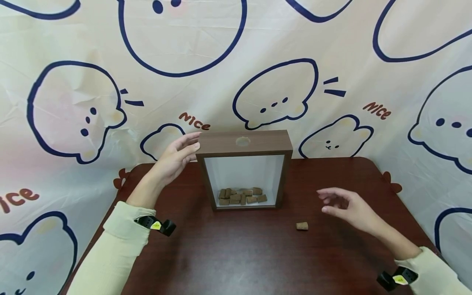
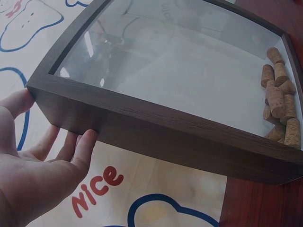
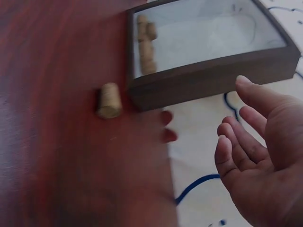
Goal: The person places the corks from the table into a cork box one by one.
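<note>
A brown wooden shadow box (image 1: 243,142) with a clear front stands upright on the table, a round hole in its top. Several corks (image 1: 242,196) lie in a heap along its bottom; the left wrist view shows these corks (image 2: 279,99) close up. My left hand (image 1: 173,159) touches the box's upper left corner, fingertips along its side. On the table to the right of the box lies a single cork (image 1: 302,226), seen also as a loose cork (image 3: 110,100) in the right wrist view. Above and to the right of it hovers my right hand (image 1: 348,209), fingers loosely bent, holding nothing.
The dark red-brown table (image 1: 228,254) has rounded far corners. Behind and beside it hangs a pale cloth (image 1: 206,98) printed with blue-outlined cartoon shapes. Each wrist wears a black strap with a small camera (image 1: 167,227).
</note>
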Action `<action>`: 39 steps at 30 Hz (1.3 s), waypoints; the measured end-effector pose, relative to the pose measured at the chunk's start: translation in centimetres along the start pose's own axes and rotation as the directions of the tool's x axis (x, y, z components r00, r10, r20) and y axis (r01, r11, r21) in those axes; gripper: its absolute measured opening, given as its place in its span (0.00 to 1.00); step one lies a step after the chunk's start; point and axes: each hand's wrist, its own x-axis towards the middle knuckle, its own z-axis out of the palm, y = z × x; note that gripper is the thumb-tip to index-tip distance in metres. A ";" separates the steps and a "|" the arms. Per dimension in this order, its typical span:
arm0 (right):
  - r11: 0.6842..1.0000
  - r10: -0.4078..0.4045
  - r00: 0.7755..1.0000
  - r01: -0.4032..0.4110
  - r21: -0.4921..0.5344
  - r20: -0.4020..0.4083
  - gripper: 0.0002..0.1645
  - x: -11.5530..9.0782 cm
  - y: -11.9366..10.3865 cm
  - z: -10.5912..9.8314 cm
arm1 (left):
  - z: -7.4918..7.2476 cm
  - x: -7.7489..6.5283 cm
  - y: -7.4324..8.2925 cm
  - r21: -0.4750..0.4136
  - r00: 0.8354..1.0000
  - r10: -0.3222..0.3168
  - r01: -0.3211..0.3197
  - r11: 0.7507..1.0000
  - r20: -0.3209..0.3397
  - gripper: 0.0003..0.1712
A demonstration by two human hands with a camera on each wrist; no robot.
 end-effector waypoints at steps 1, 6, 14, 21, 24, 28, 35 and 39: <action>1.000 0.010 1.000 -0.011 0.006 0.006 0.24 -0.3 0.5 0.3 | 0.0 0.0 0.0 0.001 1.000 -0.001 0.001 1.000 0.000 0.34; 0.998 0.046 0.999 -0.047 0.049 0.026 0.24 -1.7 3.0 2.0 | 0.0 0.0 0.1 0.000 1.000 -0.005 0.005 1.000 -0.003 0.34; 0.991 0.094 0.993 -0.100 0.089 0.065 0.25 -3.2 5.7 4.2 | 0.1 0.0 0.2 -0.002 1.000 0.001 -0.001 1.000 -0.001 0.34; 0.998 0.059 0.997 -0.061 0.034 0.052 0.25 -3.2 6.4 5.6 | 0.1 0.0 0.1 -0.006 1.000 -0.003 0.003 1.000 -0.005 0.34; 0.999 0.044 0.998 -0.045 0.016 0.050 0.24 -2.9 6.3 6.0 | 0.1 -0.1 0.1 -0.004 1.000 -0.001 0.001 1.000 -0.005 0.34; 1.000 0.018 0.998 -0.019 0.004 0.063 0.24 -2.3 6.2 6.6 | 0.0 -0.1 0.0 0.000 1.000 -0.007 0.007 1.000 -0.009 0.34; 1.000 -0.014 0.995 0.016 -0.022 0.096 0.23 -1.5 6.2 7.5 | 0.1 0.0 -0.1 0.008 1.000 -0.003 0.003 1.000 -0.003 0.34; 0.998 -0.047 0.994 0.051 -0.041 0.099 0.21 -1.3 6.2 7.8 | 0.1 0.0 0.0 0.014 1.000 -0.004 0.004 1.000 -0.003 0.34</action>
